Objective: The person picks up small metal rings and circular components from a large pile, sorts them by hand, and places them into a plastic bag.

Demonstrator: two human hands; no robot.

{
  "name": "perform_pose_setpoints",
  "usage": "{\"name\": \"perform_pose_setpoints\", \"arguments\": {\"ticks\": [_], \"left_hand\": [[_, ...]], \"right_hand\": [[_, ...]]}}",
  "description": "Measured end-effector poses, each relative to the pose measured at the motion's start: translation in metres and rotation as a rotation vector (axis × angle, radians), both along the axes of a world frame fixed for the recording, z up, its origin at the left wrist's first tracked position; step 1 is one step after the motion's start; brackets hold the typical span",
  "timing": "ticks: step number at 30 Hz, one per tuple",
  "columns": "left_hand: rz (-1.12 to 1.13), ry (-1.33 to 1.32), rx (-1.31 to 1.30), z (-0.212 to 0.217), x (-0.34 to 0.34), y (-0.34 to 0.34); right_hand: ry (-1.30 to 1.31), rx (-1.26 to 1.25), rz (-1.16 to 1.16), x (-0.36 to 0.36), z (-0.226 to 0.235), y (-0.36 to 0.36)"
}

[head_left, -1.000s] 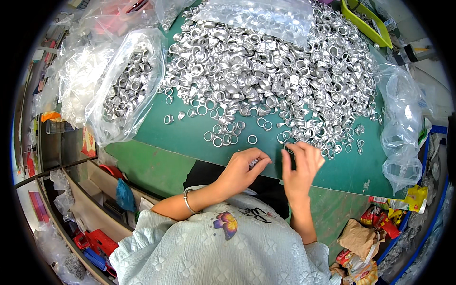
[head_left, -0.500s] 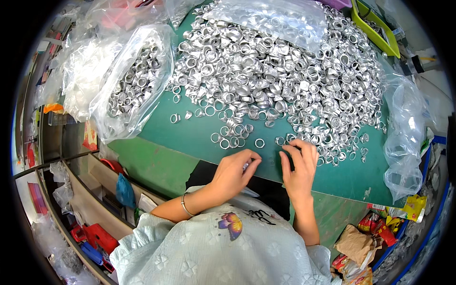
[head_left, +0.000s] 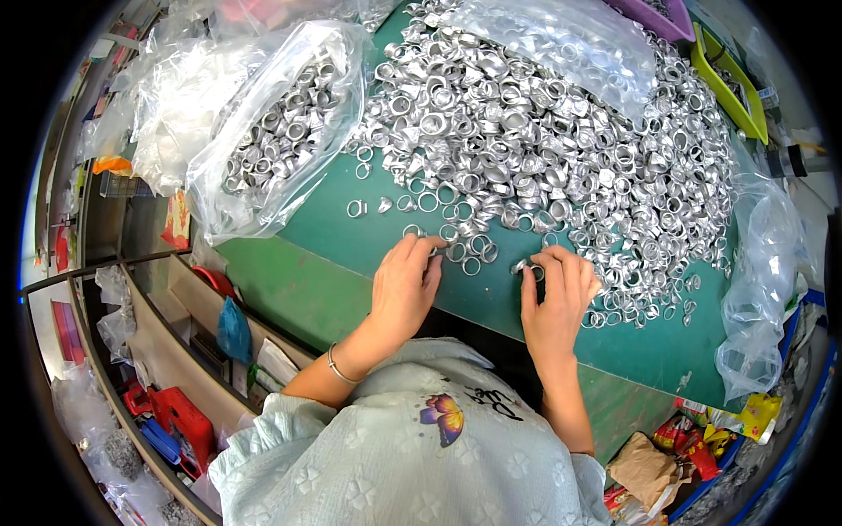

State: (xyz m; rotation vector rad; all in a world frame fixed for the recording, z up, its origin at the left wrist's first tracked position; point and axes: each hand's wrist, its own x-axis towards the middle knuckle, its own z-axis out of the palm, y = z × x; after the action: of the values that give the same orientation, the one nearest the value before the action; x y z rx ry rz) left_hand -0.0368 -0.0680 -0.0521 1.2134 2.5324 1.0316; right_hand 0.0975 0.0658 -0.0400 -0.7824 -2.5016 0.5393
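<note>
My left hand [head_left: 405, 285] is closed in a loose pinch at the near side of a small group of silver metal rings [head_left: 472, 265]. A ring [head_left: 433, 252] shows between its thumb and forefinger, partly covered. To the right, my right hand [head_left: 559, 298] has its thumb and fingertips closed around another silver ring [head_left: 538, 272]. One more small silver piece [head_left: 519, 266] sits against that thumb. Beyond both hands spreads a large heap of silver rings [head_left: 491, 149], plain bands mixed with wider-topped ones.
A clear plastic bag [head_left: 206, 197] partly filled with rings lies left on the green tabletop [head_left: 307, 230]. Another plastic bag [head_left: 561, 39] covers the heap's far side. Green tray [head_left: 728, 88] and purple tray [head_left: 653, 17] stand far right. A crumpled bag [head_left: 754, 272] hangs over the right edge.
The view has shifted, so the table sits differently in it. My left hand has moved forward from the table's near edge to the small ring group. My right hand now pinches a ring.
</note>
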Motion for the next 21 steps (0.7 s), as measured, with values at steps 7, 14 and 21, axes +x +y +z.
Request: {"name": "perform_pose_setpoints", "arguments": {"ticks": [7,14,21], "left_hand": [[-0.019,-0.168,0.154,0.013,0.01,0.006],[-0.328,-0.547,0.309,0.025,0.017,0.013],[-0.107,-0.542,0.116,0.016,0.013,-0.002]], "right_hand": [[0.056,-0.098,0.133,-0.021,-0.008,-0.008],[0.396,-1.352,0.136,0.004,0.003,-0.015],[0.187,-0.408,0.001,-0.015,0.004,-0.008]]}}
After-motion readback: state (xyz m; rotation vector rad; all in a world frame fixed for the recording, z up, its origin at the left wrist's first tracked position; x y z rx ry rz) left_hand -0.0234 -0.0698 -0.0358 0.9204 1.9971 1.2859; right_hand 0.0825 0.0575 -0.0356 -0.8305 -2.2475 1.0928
